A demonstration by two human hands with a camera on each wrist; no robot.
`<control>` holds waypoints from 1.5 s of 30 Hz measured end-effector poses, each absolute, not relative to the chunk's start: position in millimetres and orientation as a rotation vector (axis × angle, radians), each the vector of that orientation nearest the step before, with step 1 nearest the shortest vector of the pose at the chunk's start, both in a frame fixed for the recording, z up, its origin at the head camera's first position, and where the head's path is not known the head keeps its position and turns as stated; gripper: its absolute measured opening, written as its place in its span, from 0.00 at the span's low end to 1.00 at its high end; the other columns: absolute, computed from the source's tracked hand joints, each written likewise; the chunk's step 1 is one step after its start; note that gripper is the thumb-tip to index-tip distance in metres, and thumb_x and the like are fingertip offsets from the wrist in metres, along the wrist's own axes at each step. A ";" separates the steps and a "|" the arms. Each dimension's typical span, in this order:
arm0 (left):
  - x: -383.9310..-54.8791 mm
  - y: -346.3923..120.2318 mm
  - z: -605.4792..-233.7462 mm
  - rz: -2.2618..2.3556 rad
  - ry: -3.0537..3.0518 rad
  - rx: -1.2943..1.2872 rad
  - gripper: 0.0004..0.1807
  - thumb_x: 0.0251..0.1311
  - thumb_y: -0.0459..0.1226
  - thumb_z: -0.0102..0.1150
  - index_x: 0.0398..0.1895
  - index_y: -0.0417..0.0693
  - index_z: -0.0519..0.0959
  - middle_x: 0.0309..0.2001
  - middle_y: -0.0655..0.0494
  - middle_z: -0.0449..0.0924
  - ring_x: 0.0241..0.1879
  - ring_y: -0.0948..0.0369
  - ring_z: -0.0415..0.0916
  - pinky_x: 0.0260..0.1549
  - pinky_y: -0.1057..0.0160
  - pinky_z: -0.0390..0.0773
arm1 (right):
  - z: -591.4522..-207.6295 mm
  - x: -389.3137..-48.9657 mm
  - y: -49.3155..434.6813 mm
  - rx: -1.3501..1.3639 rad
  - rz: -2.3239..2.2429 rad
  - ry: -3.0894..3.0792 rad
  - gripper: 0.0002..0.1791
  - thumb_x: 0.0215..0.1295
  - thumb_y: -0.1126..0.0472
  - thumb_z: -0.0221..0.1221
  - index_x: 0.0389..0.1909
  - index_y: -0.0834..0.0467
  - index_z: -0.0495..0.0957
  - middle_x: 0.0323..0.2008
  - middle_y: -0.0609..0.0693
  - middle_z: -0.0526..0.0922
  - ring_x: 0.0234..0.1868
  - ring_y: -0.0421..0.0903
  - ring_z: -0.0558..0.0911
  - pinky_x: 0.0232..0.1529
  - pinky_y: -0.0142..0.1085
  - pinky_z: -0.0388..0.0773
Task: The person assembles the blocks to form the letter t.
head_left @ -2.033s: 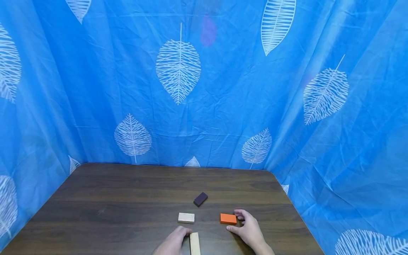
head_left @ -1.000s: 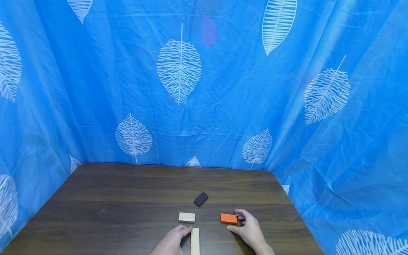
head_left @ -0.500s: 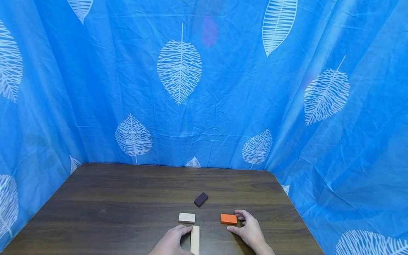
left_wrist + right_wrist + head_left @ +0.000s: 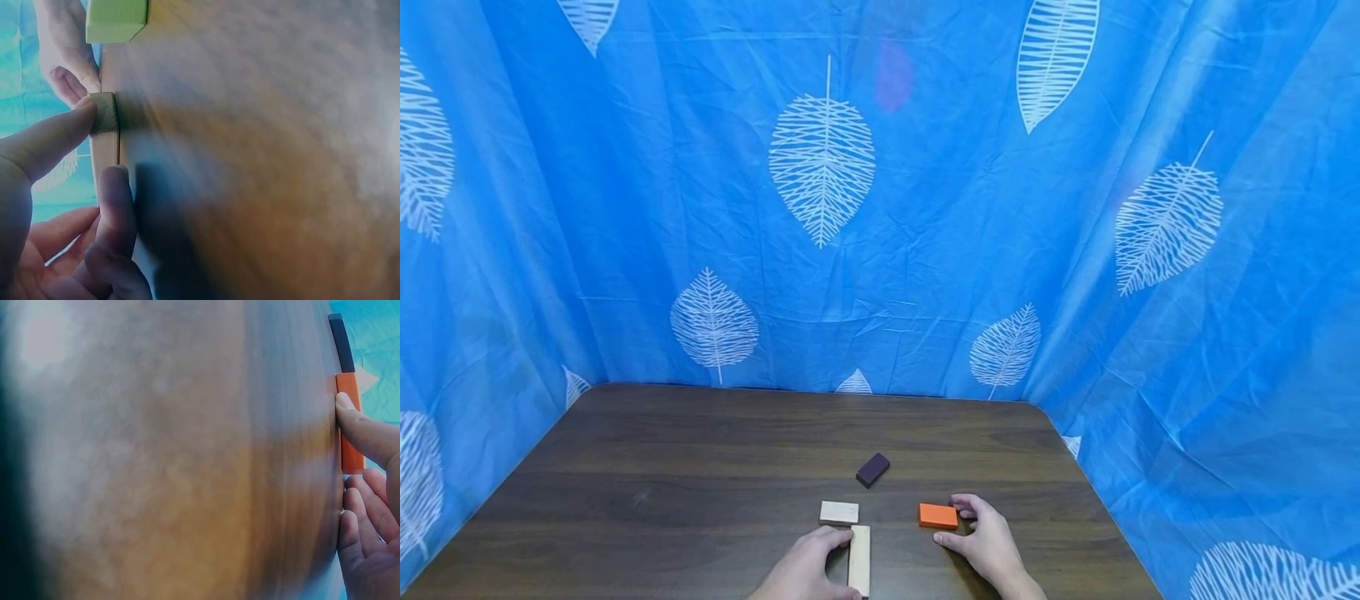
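Long block point(image 4: 859, 563) lies at the front of the counter point(image 4: 647, 483), below the pale block point(image 4: 838, 512). Over the past 2 seconds I see it slide forward and straighten; its far end is now just beside the pale block's near right corner. I judge that this leaves the 2 nearly lined up at that corner, though I can't tell if they touch. The orange block point(image 4: 937, 516) and dark block point(image 4: 872, 471) lie where they did.

I have the left hand point(image 4: 808, 562) pinching the long block lengthwise, thumb at the near end, fingers at the far end. The right hand point(image 4: 988, 546) curves about the orange block's right end, thumb along the front; I can't tell whether it grips. My left wrist view also catches a green block point(image 4: 116, 24).
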State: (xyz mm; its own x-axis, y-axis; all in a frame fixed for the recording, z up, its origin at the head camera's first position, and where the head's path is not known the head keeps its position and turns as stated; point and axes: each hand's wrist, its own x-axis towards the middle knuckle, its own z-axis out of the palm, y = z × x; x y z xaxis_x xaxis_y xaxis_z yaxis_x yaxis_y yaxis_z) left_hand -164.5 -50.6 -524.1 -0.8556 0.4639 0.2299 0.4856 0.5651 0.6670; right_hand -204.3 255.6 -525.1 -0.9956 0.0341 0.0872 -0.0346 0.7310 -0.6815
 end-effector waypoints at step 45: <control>-167.7 -49.6 -528.1 -1.238 -2.776 -0.829 0.34 0.43 0.44 0.81 0.53 0.37 0.79 0.46 0.54 0.79 0.49 0.58 0.77 0.51 0.56 0.75 | -523.3 -205.6 255.9 0.000 1.118 -2.850 0.35 0.42 0.56 0.81 0.52 0.64 0.79 0.44 0.51 0.84 0.45 0.50 0.81 0.47 0.48 0.78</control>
State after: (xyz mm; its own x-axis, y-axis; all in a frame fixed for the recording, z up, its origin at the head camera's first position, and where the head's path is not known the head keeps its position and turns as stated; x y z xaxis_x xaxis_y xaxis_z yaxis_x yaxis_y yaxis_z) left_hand -167.7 -49.6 -528.1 -0.8615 0.4673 0.1987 0.4600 0.5526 0.6950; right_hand -205.6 255.9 -523.3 -0.9968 0.0290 0.0746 -0.0295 0.7339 -0.6787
